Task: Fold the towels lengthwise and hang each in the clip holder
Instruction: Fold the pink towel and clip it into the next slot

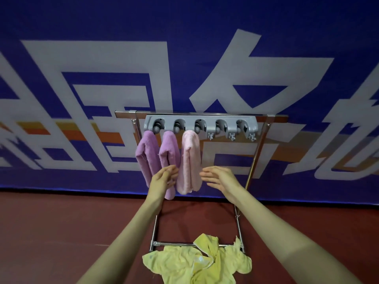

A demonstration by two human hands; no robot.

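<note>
A grey clip holder (200, 121) with several clips sits on the top bar of a metal rack. Two purple folded towels (148, 154) (170, 152) hang from its two left clips, and a pink folded towel (189, 160) hangs from the third. My left hand (164, 178) is open with straight fingers, just left of the pink towel's lower part and in front of the second purple towel. My right hand (220, 178) is open to the right of the pink towel, fingertips close to its edge. Crumpled yellow towels (196, 263) lie over the rack's low front bar.
The metal rack (256, 160) stands on a dark red floor (61, 232) against a blue banner with large white characters (184, 58). The two right clips of the holder hold nothing.
</note>
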